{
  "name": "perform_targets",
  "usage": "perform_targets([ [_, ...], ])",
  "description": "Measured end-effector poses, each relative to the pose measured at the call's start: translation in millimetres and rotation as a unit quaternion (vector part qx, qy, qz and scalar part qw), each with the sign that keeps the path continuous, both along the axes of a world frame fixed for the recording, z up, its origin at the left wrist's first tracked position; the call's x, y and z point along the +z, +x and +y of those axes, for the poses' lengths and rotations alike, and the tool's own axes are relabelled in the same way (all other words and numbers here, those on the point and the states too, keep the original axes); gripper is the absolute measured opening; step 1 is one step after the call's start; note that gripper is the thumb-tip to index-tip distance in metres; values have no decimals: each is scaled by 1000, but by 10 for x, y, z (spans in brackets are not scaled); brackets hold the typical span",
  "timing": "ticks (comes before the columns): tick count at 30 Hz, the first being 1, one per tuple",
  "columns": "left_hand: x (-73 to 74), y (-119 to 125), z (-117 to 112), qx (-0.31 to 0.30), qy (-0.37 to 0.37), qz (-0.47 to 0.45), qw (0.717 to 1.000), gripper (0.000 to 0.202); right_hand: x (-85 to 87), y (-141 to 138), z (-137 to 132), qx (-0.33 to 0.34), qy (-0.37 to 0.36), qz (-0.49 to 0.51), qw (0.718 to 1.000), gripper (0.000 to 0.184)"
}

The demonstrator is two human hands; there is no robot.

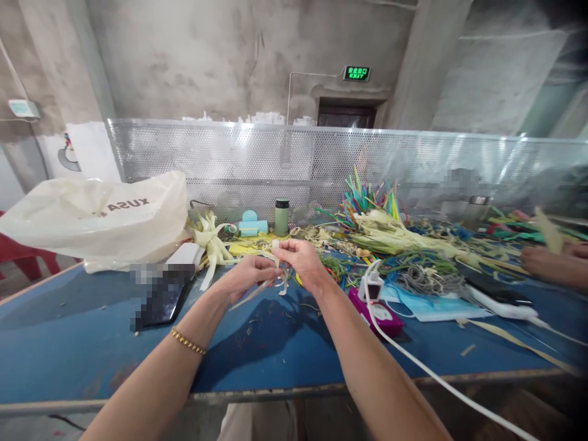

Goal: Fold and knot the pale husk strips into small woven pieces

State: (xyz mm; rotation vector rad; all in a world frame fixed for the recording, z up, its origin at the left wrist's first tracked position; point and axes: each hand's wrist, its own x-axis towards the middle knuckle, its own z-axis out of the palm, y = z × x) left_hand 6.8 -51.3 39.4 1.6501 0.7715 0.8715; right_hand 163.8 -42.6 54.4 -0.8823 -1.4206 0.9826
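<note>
My left hand [252, 275] and my right hand [301, 260] meet above the middle of the blue table. Both are closed on a pale strip of dried husk [283, 285], whose loose ends hang below the fingers and point out toward the lower left. A small pale piece of it stands up at my right fingertips. How the strip is folded between the fingers is too small to tell. Left of my hands lies a bundle of pale husk strips [211, 239]. Beyond them stands a green bottle with a black lid [282, 218].
A white plastic bag [101, 220] and a dark phone [168, 294] lie at left. At right are a purple power strip [374, 315] with a white cable, grey cord coils [422, 275], a husk bundle [395, 236] and a blue mask [441, 306]. Another person's hands [549, 266] hold husk.
</note>
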Motion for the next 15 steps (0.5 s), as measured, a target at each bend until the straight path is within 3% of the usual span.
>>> perform_targets([
  [10,26,-6,9,13,37,32,999,15,43,41,-17,4,60,27,998,25],
  [15,35,-20,-27,4,11,34,999,31,64,55,-12,-28,88,10,996,32],
])
